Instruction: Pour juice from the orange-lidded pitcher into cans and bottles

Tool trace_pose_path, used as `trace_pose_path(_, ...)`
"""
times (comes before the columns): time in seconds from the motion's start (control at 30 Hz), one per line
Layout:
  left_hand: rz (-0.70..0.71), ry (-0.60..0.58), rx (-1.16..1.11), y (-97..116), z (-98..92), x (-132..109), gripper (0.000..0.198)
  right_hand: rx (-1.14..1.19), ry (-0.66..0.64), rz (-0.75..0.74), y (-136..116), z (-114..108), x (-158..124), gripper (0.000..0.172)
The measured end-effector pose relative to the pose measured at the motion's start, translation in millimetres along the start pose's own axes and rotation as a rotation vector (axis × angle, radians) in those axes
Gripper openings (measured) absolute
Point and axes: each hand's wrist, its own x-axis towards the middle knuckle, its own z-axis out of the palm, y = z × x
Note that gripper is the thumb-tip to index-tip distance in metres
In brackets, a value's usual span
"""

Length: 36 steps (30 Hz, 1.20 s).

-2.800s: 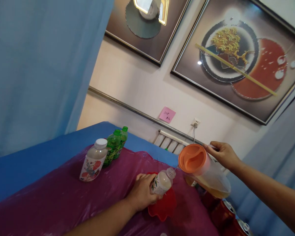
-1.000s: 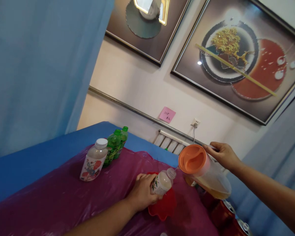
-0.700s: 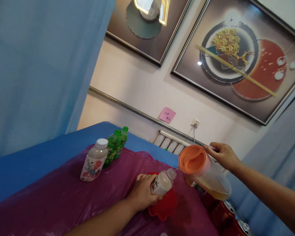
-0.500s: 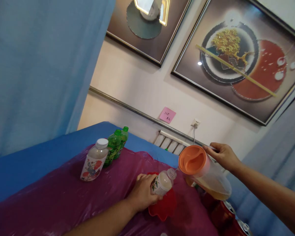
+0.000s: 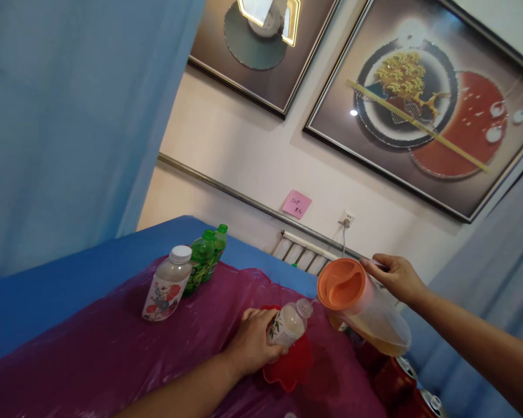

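Purple sheet (image 5: 91, 360) below; left grip (image 5: 253, 341) curled round bottle (image 5: 290, 323), right grip (image 5: 396, 280) clasping jug (image 5: 366, 306).

Left hand (image 5: 251, 343) and right hand (image 5: 398, 280) both bare, forearms (image 5: 475, 341) bare and tapered

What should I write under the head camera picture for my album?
Left hand holding a small bottle, right hand holding an orange-lidded jug tipped toward it, two green bottles at left.

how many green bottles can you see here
2: the nearer green bottle, just behind the white-capped bottle, and the farther green bottle, partly behind the first. More could hide behind the pitcher.
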Motion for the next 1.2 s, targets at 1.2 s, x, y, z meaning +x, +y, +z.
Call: trace_pose_path(1.2,-0.005,0.000,-0.007,0.0,0.3,-1.1,0.075,0.005,-0.046,0.043,4.6,2.1,-2.0,0.057)
